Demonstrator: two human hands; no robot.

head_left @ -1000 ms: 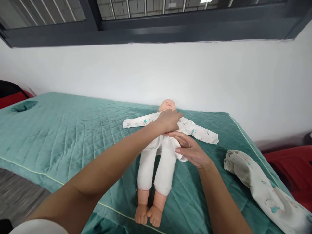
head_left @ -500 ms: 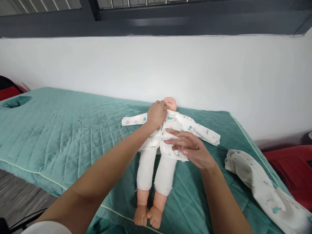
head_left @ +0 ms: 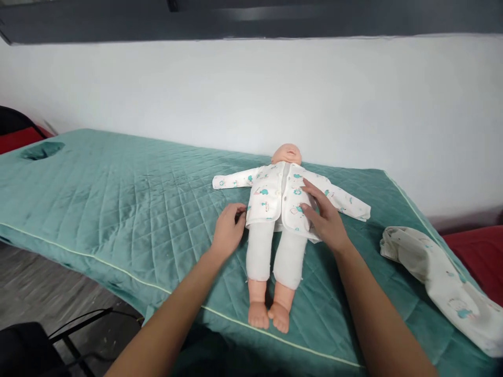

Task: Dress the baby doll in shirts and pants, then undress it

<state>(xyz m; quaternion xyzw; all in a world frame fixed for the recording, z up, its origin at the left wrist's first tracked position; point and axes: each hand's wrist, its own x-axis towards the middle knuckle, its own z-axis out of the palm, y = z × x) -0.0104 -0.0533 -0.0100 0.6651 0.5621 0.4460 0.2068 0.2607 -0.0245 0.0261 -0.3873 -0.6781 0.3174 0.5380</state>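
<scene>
From my remote seat I see the left hand at the side of a doll's printed shirt, fingers curled by the hem; whether they grip the cloth I cannot tell. The right hand is open over the other half of the shirt, thumb and forefinger parted across the printed front. Between the 2 bare hands lies the doll, on its back on a green quilted bed, its head near the wall and its 2 bare feet toward me. The shirt's 2 sleeves spread out to either side, and its front edges run side by side down the middle. White cloth legs show below the hem. To the right of the right arm, well apart from the doll, a crumpled printed garment lies along the bed's edge. Farther out, I see something red beside the bed, a round hole at its far left, and a white wall under a dark frame.
</scene>
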